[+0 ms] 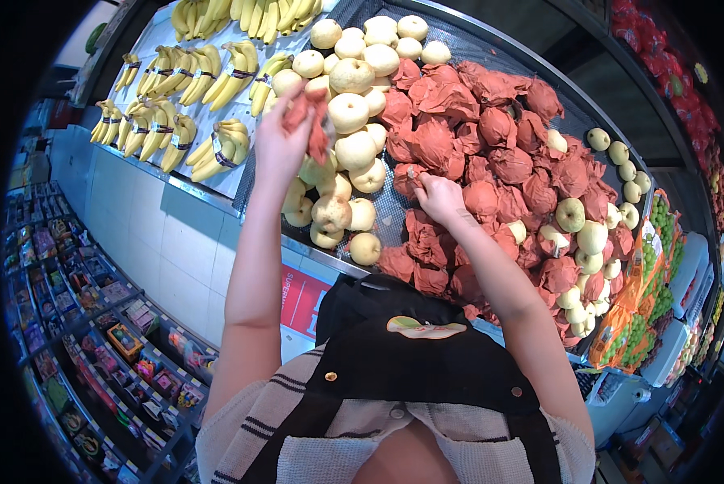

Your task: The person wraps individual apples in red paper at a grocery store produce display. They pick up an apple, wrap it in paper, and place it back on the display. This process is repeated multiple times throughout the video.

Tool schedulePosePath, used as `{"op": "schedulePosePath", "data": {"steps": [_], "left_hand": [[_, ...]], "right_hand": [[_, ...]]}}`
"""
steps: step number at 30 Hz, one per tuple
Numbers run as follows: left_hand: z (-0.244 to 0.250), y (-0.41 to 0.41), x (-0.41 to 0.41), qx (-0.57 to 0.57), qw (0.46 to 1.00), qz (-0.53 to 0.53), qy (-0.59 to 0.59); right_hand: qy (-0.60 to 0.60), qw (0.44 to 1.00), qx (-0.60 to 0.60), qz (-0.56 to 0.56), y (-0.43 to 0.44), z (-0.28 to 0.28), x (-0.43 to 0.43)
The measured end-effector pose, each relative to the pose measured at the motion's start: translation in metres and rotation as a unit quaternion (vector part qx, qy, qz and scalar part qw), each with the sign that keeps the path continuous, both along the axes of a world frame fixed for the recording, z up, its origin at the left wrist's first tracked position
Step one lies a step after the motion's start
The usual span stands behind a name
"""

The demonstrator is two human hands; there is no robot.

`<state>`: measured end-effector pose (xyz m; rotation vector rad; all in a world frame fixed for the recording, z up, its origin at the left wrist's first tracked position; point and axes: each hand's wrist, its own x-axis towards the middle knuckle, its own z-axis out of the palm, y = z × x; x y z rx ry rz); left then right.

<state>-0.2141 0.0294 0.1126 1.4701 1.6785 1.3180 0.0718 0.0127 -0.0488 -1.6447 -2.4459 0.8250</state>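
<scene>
My left hand (283, 136) holds crumpled red wrapping paper (313, 121) above the left edge of a pile of bare pale yellow pears (355, 150). My right hand (439, 196) reaches over the heap of round fruits wrapped in red paper (433, 140). Its fingertips touch one wrapped fruit (405, 180) at the heap's left side; whether they grip it I cannot tell. Dark mesh lining (389, 225) shows between the bare pears and the wrapped ones. More unwrapped pears (591, 237) lie among the red wrappers at the right.
Bunches of bananas (235, 72) lie on the display at the left. Bagged green grapes (634, 327) are at the right. The stand's metal front rim (325, 259) runs close before my black apron. Shelves of small packaged goods (126, 342) stand at the lower left.
</scene>
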Motion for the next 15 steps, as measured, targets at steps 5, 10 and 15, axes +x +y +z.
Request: {"op": "schedulePosePath", "data": {"steps": [5, 10, 15], "left_hand": [[-0.027, -0.063, 0.021, -0.262, 0.923, -0.237, -0.153], [-0.063, -0.115, 0.075, -0.365, 0.763, -0.199, -0.495], [-0.07, -0.143, 0.114, -0.282, 0.591, -0.232, -0.719]], "right_hand": [[0.231, 0.971, -0.055, -0.005, -0.014, 0.057, 0.025], [0.396, 0.907, -0.136, 0.037, -0.055, 0.151, 0.033], [0.464, 0.867, -0.18, -0.011, -0.084, 0.162, 0.044]]}}
